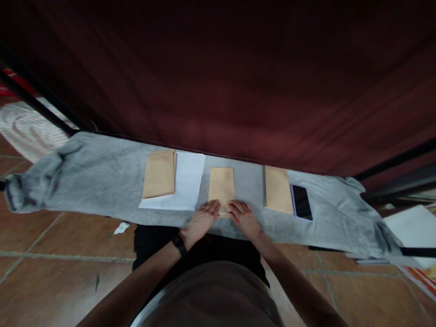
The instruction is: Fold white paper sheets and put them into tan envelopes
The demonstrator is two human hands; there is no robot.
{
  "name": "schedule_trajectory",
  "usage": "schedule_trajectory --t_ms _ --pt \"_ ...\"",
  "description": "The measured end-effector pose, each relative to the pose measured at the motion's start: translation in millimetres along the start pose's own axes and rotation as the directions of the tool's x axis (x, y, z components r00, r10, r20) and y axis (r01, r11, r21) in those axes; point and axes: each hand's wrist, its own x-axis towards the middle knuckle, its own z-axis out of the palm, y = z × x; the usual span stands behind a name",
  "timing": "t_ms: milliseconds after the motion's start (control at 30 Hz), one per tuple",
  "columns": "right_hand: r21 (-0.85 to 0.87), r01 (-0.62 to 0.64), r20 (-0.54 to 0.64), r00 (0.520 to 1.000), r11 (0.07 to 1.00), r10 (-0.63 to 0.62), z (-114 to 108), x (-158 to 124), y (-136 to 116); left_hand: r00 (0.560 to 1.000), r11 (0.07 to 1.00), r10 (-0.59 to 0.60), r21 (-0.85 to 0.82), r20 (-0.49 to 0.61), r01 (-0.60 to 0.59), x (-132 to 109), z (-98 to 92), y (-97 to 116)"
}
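Note:
A brown envelope (221, 184) with small reddish print near its far right corner lies upright before me on the grey cloth. A thin white strip shows across its near end. My left hand (204, 218), with a dark band at the wrist, has its fingers on the near left corner, thumb close to the white strip. On the near right corner rests my right hand (244, 218), fingers and thumb closed in on the edge in the same way. What lies beneath the fingertips is hidden.
Left, several brown envelopes (159, 175) lie on white paper sheets (189, 181). Right, more brown envelopes (277, 188) sit beside a phone (301, 202). The grey cloth (105, 177) covers a narrow surface, with a dark red curtain (218, 100) behind it.

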Motion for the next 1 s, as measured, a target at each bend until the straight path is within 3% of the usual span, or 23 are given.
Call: schedule_trajectory --t_ms 133,300,567,767,1000 --pt "-0.085 0.099 0.057 0.994 0.991 -0.095 -11.5 4.5 3.5 0.998 0.999 0.03 0.044 0.048 -0.032 2.8 -4.5 -0.8" --pt "-0.147 0.139 0.111 0.986 0.979 -0.123 -16.7 7.1 5.0 0.997 0.997 0.05 0.063 0.055 -0.054 0.3 -5.5 -0.6" --pt "-0.121 0.145 0.127 0.983 0.982 -0.13 -13.8 7.7 2.5 0.998 0.997 0.04 0.064 0.056 -0.044 1.2 0.5 -1.6" --pt "-0.093 0.136 0.104 0.987 0.986 -0.126 -9.3 5.4 1.6 1.0 0.999 0.015 -0.039 0.001 -0.015 -3.6 2.0 -0.9" --pt "-0.103 0.132 0.106 0.987 0.986 -0.121 -6.6 4.0 0.3 0.999 0.999 0.0 -0.037 0.053 0.002 -0.9 -5.2 5.9"
